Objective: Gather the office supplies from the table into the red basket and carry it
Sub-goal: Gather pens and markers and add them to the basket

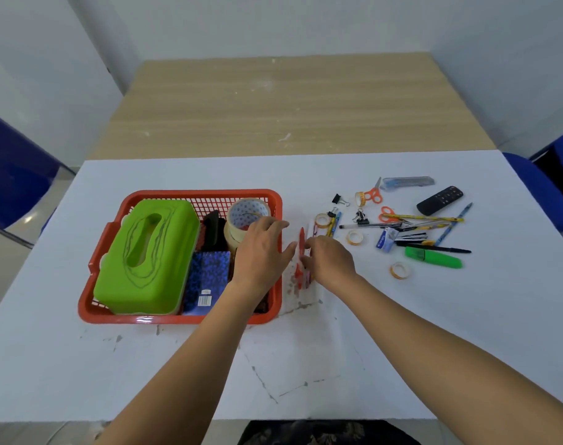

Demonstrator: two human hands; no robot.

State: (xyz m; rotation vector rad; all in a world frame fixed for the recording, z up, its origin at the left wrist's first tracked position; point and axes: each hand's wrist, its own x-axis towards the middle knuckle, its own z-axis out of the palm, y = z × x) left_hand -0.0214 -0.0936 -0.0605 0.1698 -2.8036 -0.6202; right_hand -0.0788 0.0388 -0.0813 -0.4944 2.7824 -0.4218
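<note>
The red basket [203,192] sits left of the desk's [177,364] middle. It already holds a green tissue box [148,255], a blue notebook [206,277] and a wide tape roll [246,216], so little room seems left inside.

Just outside its right wall, the right hand [331,261] pinches a flat red-and-white packet [301,252] in curled fingers. It holds the packet on edge (the contents are too blurred to read), probably so it can slip into a narrow gap.

The left hand [260,248] hovers over the basket's right side, fingers straight and released, with the thumb near the packet. It looks ready to guide the packet in or steady the load.

The remaining supplies lie scattered toward the desk's right edge, in easy reach of the right hand: scissors [373,194], a green highlighter [434,257], pens [434,248] and small tape rolls [400,270].
</note>
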